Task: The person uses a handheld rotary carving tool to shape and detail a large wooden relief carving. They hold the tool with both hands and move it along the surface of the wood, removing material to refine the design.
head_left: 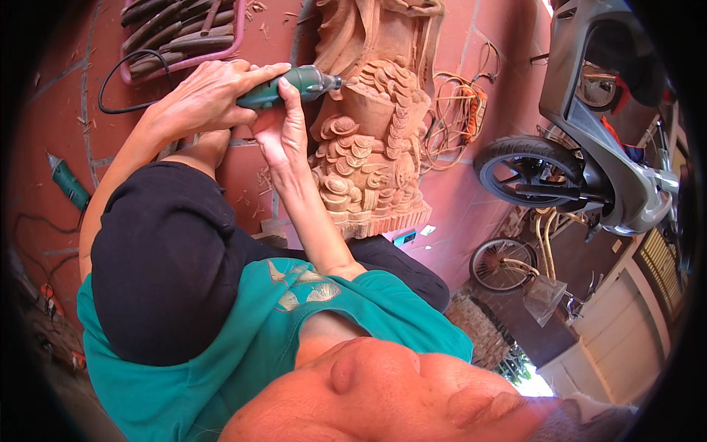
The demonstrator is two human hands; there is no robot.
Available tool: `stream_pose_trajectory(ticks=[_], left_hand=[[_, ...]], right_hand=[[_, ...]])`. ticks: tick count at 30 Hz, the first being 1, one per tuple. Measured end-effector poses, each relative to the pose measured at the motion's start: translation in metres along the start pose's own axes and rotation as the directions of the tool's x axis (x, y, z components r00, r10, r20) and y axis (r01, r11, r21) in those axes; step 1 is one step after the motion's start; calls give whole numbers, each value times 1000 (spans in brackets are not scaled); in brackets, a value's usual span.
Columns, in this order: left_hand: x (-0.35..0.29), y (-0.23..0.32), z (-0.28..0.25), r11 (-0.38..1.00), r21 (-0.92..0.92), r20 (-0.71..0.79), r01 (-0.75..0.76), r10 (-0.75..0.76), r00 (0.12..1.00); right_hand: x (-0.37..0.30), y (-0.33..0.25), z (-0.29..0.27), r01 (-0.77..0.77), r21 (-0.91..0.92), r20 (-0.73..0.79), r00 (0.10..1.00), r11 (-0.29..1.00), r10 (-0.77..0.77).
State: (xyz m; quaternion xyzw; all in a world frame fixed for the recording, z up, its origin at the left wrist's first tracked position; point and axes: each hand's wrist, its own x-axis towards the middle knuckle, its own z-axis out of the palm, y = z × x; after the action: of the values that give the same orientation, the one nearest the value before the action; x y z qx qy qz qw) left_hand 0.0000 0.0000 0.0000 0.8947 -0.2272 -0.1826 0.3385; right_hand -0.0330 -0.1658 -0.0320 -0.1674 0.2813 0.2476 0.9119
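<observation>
Cord (pixel 118 81) trails left of the carving (pixel 375 125) and could snag, jerking the bit. I see my left hand (pixel 202 96) wrapped tight around the green rotary tool (pixel 294 85), my right hand (pixel 283 125) bracing beneath it; the tip touches the carving's coins, where a slip would gouge detail.

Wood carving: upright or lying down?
Upright. The wood carving stands on its flat base on the red tiled floor. The left hand and right hand hold a green rotary tool against it.
</observation>
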Motion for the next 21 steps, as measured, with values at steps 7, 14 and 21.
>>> stream_pose_trajectory(ticks=[7, 14, 21], left_hand=[[-3, 1, -3, 999, -37, 14, 39, -38, 999], [-2, 0, 0, 1000, -19, 6, -1, 1, 1000], [-2, 0, 1, 999, -43, 3, 29, -29, 1000]], right_hand=[[5, 4, -2, 6, -7, -3, 1000, 1000, -6], [-1, 2, -2, 2, 0, -16, 1000, 1000, -2], [4, 2, -3, -1, -27, -33, 999, 1000, 0]])
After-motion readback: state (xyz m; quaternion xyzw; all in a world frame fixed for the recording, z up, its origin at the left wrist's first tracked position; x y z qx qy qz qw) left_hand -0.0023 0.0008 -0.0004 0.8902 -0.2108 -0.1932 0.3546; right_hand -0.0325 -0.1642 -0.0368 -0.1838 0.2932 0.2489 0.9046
